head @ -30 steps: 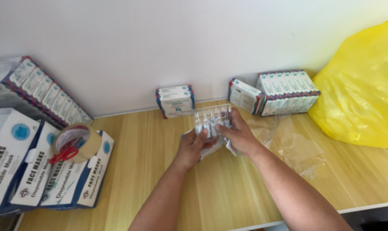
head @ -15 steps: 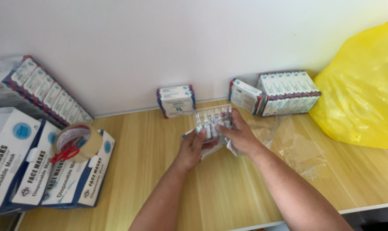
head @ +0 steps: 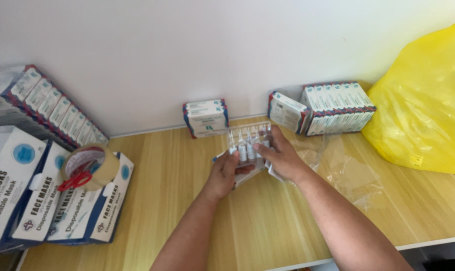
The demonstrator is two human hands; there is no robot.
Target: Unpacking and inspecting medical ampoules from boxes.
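A clear plastic tray of several small glass ampoules (head: pixel 247 142) is held over the wooden tabletop (head: pixel 177 200). My left hand (head: pixel 225 175) grips the tray from below at its near left side. My right hand (head: pixel 282 158) holds the right side, thumb resting on the ampoules. A white box or flap (head: pixel 247 175) lies partly hidden beneath both hands.
A small pile of white-and-blue boxes (head: pixel 206 118) stands at the wall, more such boxes (head: pixel 328 108) to the right. Clear plastic wrap (head: pixel 348 170) lies beside a yellow bag (head: pixel 423 100). Mask boxes (head: pixel 32 200) with a tape roll (head: pixel 89 165) and red scissors sit left.
The ampoule tray has tilted and risen slightly between my hands; my left hand has slid closer under it. The rest stays in place.
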